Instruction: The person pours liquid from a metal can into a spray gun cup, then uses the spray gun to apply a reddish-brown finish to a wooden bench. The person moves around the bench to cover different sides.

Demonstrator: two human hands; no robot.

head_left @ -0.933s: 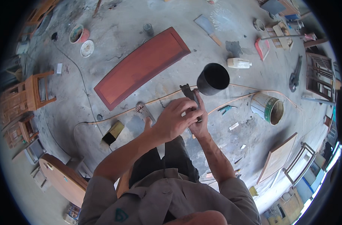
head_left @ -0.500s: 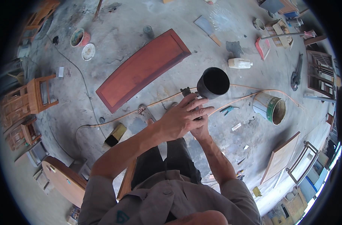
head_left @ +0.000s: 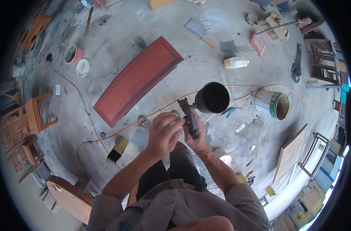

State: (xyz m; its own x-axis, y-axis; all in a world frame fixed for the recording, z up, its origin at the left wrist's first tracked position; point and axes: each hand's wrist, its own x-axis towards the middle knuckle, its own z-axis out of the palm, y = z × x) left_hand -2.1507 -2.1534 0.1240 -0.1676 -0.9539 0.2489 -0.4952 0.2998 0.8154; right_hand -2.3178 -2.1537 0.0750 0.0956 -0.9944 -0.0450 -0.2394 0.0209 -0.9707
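My right hand (head_left: 195, 133) is wrapped round the body of a dark spray gun (head_left: 190, 119). A wide black cup (head_left: 212, 98) is attached on the gun's right side, its round mouth facing up at me; the inside looks dark. My left hand (head_left: 165, 133) is just left of the gun, its fingers bent toward the gun and smeared by motion. Its fingertips come close to the gun's body, and whether they touch it I cannot tell. On the floor ahead lies a long reddish-brown wooden panel (head_left: 139, 81) with one curved edge.
An orange hose (head_left: 256, 87) crosses the floor beneath the gun. To the right stand a white-and-green bucket (head_left: 265, 104) and a leaning board (head_left: 290, 153). A white plastic jug (head_left: 235, 62) lies further off. Wooden chairs (head_left: 39, 111) and a round tabletop (head_left: 65, 198) are on the left.
My left hand has come off the gun and drawn back to the left. The spray gun and cup are slightly lower and further left in view, still in my right hand.
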